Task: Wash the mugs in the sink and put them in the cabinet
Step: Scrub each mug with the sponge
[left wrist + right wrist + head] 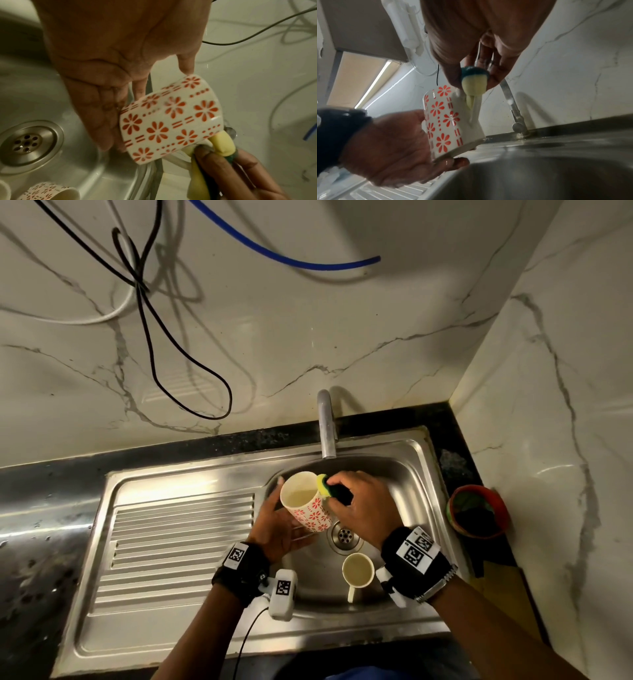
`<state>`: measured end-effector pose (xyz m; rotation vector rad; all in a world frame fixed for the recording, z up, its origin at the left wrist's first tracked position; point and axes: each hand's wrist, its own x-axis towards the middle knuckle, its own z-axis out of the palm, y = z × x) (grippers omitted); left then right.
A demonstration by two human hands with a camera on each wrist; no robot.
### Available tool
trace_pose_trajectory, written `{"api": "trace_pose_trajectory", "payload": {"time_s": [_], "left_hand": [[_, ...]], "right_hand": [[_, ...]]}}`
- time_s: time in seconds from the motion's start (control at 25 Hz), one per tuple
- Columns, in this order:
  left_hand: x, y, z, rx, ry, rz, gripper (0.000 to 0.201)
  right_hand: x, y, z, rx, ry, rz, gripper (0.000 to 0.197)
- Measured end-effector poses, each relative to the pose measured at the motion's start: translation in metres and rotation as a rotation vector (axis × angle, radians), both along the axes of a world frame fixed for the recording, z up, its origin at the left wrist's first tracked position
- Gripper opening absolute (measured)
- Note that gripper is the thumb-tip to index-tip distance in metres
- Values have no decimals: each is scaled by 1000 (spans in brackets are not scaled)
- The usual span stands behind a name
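Scrub step in hand. Your left hand point(279, 529) cradles the flowered mug point(308, 503) over the sink point(407, 474), fingers fairly straight along its wall, fingertips under its base, so it is more propped than clamped. Your right hand point(363, 508) pinches the folded sponge point(323, 484) between thumb and fingers, yellow face against the mug's rim beside the handle. Judgement: curl the left fingers round the mug before pressing harder, since the wet glaze looks slippery; work the sponge round the rim, then inside. The tap point(327, 429) stands just behind the mug, so tilt toward yourself. A second mug point(358, 571) sits upright near the drain point(344, 534); keep clear above it. The draining board to your left offers room.
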<state>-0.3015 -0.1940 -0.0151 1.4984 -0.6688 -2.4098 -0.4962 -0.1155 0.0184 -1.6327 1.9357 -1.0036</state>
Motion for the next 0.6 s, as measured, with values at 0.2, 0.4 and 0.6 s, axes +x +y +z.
{"api": "trace_pose_trajectory", "payload": {"time_s": [0.2, 0.4, 0.6], "left_hand": [[-3, -3, 10, -67, -112, -85, 58], [-16, 2, 5, -36, -103, 48, 43], [-16, 13, -10, -40, -96, 42, 41]], "right_hand": [[3, -5, -9, -102, 244, 139, 29], [10, -7, -18, -143, 246, -9, 33], [9, -8, -7, 131, -117, -214, 26]]}}
